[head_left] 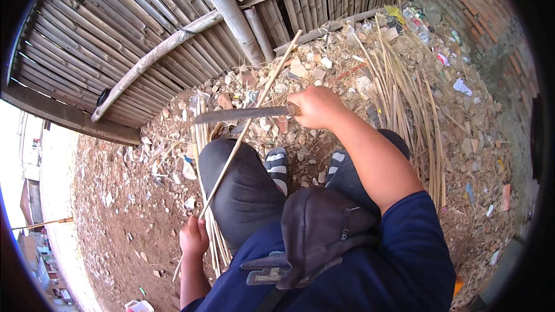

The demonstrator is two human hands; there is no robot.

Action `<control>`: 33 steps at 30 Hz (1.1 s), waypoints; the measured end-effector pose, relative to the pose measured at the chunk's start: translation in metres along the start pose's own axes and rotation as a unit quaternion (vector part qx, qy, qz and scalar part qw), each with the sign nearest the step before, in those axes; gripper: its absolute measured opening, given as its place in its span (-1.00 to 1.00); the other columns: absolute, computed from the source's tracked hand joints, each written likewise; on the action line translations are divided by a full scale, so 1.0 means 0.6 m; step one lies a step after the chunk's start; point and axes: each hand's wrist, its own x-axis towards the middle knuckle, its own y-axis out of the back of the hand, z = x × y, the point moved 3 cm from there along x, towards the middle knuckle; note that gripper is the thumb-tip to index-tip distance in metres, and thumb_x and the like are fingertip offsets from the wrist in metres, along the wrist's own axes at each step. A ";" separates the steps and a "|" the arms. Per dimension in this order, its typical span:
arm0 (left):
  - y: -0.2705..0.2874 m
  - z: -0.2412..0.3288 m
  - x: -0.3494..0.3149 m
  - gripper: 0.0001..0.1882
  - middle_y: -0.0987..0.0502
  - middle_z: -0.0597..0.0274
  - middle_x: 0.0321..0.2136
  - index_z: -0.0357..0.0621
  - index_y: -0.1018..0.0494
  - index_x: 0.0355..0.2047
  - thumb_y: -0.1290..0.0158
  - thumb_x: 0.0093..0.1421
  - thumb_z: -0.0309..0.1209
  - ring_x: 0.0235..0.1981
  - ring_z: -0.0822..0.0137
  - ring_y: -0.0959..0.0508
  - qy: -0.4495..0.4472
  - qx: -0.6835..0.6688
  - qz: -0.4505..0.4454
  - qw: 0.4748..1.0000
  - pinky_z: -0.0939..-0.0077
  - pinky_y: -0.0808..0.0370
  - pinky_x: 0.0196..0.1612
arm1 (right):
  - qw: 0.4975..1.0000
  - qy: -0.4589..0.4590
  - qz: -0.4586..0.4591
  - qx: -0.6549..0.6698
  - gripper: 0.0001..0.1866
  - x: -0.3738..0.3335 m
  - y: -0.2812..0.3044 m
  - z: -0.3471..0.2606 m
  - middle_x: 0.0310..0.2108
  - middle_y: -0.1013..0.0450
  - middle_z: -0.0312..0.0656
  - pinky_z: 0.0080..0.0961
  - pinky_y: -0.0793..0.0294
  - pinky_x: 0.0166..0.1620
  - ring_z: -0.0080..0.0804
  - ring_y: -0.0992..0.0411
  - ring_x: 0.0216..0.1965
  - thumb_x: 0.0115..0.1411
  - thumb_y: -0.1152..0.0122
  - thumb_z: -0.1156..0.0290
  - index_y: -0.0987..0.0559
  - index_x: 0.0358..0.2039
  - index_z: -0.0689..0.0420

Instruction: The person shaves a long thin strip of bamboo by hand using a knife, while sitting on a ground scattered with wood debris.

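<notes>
My right hand (317, 107) is closed around the handle of a long machete-like knife (240, 114), whose dark blade points left. The blade lies across a thin bamboo stick (231, 159) and seems to touch it, though the exact contact is hard to make out. Down at the lower left, my left hand (194, 237) grips that stick near its lower end. From there the stick slants up past my left knee, its far end (298, 36) near the wall. Beside my left leg lies a bundle of thin strips (213, 237), partly hidden by the leg.
A larger pile of split strips (404, 98) lies on the right. Stones, brick bits and litter cover the ground (127, 214). A bamboo slat wall (150, 29) stands ahead, a brick wall (485, 17) at the right. My sandalled feet (277, 167) are between my bent knees.
</notes>
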 end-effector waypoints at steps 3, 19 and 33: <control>-0.013 -0.061 -0.027 -0.73 -0.44 -0.10 -0.70 -0.14 -0.32 -0.43 0.07 0.39 -0.27 -0.62 -0.27 -0.50 0.048 0.012 -0.041 0.998 -0.13 -0.35 -0.58 | 0.949 -0.185 0.116 0.228 -0.64 0.033 -0.006 0.147 -0.24 -0.63 -0.02 -0.20 -0.59 -0.13 -0.09 -0.61 -0.19 0.20 -0.28 0.16 -0.62 -0.16 0.19; 0.004 -0.058 -0.064 -0.66 -0.47 -0.17 -0.65 -0.18 -0.32 -0.51 0.05 0.39 -0.26 -0.56 -0.31 -0.50 0.034 -0.054 -0.026 0.998 -0.13 -0.39 -0.51 | 0.987 0.043 0.154 0.015 -0.78 -0.024 0.016 0.010 -0.40 -0.59 -0.14 -0.11 -0.54 -0.24 -0.09 -0.59 -0.30 0.09 -0.37 0.25 -0.57 -0.33 0.06; -0.004 -0.089 -0.091 -0.64 -0.45 -0.13 -0.65 -0.23 -0.36 -0.46 0.06 0.42 -0.24 -0.59 -0.24 -0.49 0.067 -0.058 -0.024 0.996 -0.01 -0.37 -0.50 | 0.915 -0.108 0.350 0.168 -0.56 -0.003 0.041 0.136 -0.23 -0.64 0.04 -0.20 -0.55 -0.06 -0.01 -0.61 -0.16 0.11 -0.41 0.15 -0.62 -0.11 0.19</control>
